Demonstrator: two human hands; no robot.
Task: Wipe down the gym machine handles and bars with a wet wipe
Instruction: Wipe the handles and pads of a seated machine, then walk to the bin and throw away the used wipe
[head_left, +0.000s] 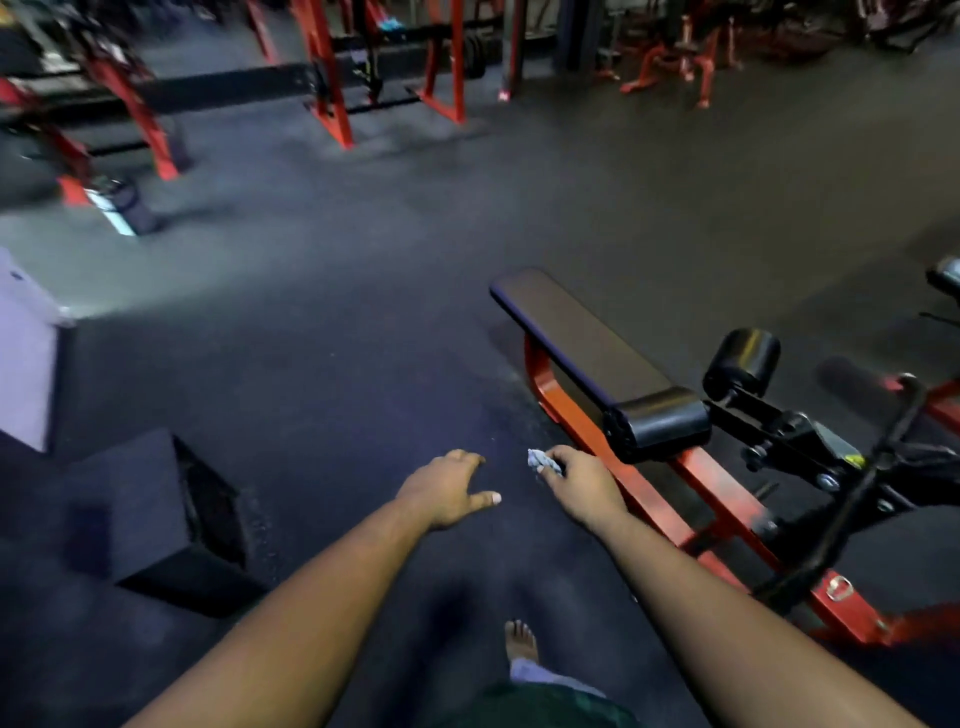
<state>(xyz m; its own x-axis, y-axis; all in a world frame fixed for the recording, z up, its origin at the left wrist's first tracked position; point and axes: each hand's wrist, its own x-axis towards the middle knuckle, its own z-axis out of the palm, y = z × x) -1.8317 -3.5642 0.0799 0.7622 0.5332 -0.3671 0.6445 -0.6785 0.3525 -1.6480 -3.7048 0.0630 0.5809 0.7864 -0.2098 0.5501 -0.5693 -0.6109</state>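
Head view: right hand (582, 486) fingers pinch the crumpled wet wipe (540, 461), likely soft, light, slippery; left hand (447, 488) fingers spread, empty.

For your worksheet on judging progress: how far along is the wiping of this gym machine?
Nothing shows as done: no surface looks wiped. In hand: the right hand pinches a crumpled wipe, apart from the bench; the left hand is empty. Left: the black handle bar and roller pad.
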